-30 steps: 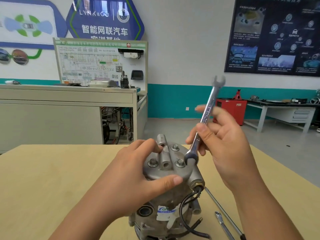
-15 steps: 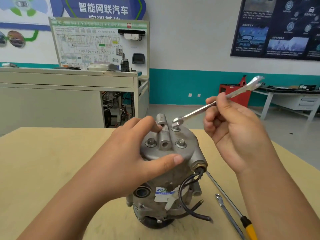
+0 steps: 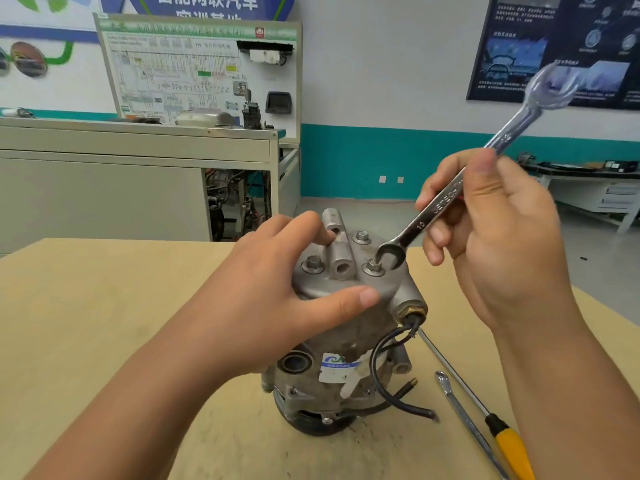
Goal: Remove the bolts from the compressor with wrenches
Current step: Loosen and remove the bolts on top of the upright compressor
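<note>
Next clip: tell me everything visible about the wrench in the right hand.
The shiny chrome open-ended wrench is a flat bar, forked at both ends, stamped 10 beside brand lettering. It slants from lower left to upper right. The right hand has its grip around the middle. The lower fork meets the near-right hex bolt atop the grey metal compressor; full seating is unclear. The upper fork is blurred.

Yellow-handled screwdriver on wooden table
</note>
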